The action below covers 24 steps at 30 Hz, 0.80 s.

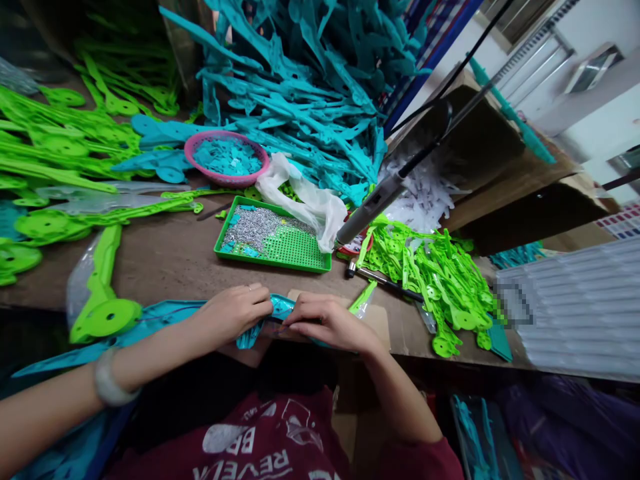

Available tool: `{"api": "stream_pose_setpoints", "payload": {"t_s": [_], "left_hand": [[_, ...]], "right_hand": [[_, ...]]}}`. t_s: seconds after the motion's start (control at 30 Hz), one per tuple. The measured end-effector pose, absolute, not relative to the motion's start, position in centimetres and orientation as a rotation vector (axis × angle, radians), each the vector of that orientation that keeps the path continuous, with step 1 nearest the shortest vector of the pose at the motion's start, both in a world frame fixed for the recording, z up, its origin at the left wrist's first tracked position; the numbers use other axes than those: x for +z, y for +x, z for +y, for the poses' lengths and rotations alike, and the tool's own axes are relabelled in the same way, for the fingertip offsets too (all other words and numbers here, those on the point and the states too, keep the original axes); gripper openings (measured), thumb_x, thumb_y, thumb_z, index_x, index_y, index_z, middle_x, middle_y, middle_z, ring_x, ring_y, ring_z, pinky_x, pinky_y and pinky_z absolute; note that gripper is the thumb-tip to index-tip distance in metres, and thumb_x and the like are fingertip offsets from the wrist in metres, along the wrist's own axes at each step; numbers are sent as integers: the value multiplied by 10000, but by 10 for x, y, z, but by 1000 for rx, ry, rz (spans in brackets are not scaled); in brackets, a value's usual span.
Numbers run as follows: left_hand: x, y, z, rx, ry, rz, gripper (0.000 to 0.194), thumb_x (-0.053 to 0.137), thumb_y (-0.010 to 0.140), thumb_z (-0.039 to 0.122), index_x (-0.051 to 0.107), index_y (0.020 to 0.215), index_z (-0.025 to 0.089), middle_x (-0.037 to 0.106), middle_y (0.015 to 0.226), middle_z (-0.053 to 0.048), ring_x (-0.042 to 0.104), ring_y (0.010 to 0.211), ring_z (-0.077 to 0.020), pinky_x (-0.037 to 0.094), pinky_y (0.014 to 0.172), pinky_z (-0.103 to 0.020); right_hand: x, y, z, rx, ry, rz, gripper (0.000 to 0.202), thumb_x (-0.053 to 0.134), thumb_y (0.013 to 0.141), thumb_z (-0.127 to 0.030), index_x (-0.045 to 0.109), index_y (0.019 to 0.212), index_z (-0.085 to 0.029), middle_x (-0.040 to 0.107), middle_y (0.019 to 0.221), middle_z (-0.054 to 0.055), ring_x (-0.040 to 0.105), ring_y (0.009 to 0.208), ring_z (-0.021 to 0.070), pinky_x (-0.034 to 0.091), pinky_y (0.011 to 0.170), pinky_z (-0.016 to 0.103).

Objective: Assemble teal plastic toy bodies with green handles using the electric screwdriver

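Using the green tray (300, 247) as the landmark: the blue piece (281, 305) being worked on sits just on the near side of it, in the hands. The left hand (240, 309) has its fingers closed over it, so I'd call that gripping. The right hand (325, 319) is curled in at the piece's other end, but its tips are tucked away, so I can't tell if it's actually pinching anything.

My guess at the step: fiddly two-handed work on that piece, not grabbing supplies, since neither hand is in among the silvery bits (250, 227) in the tray. Next move probably calls for the left holding steady so the right gets some finger room.

Now the annoying bits. The hands block most of the piece, so no idea if it joins the long blue strip (170, 308) nearside and left of the tray. There's a faint dark line by the right fingertips, maybe wire, too small to say. A white bag (300, 193) covers the tray's far right corner, and a grey tool (373, 207) partly hides a red bowl (351, 253) just right of the tray.
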<state>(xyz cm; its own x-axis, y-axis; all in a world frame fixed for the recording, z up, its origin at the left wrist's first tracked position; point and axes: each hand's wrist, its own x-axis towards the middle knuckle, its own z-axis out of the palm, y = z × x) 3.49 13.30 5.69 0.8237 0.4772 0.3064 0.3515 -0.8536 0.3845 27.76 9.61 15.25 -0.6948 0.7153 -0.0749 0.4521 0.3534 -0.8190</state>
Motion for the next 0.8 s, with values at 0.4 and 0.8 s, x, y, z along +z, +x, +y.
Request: {"api": "stream_pose_setpoints", "payload": {"t_s": [0.4,0.8], "left_hand": [[55,27,130,589,2481,670,141,480,986,230,619,992,208,653,869,-29,622,824,-189,446,728,-295],[53,34,109,709,2746,709,202,444,997,200,643,960,208,640,886,-44,578,843,-200,447,798,-329]], "right_hand": [[132,258,108,1159,-1084,-2161,127,615,951,-249,714,962,-170,688,882,37,630,849,159,489,802,288],[119,266,100,748,-1341,-2359,58,579,961,-173,633,938,-172,557,880,24,549,830,153,418,721,255]]}}
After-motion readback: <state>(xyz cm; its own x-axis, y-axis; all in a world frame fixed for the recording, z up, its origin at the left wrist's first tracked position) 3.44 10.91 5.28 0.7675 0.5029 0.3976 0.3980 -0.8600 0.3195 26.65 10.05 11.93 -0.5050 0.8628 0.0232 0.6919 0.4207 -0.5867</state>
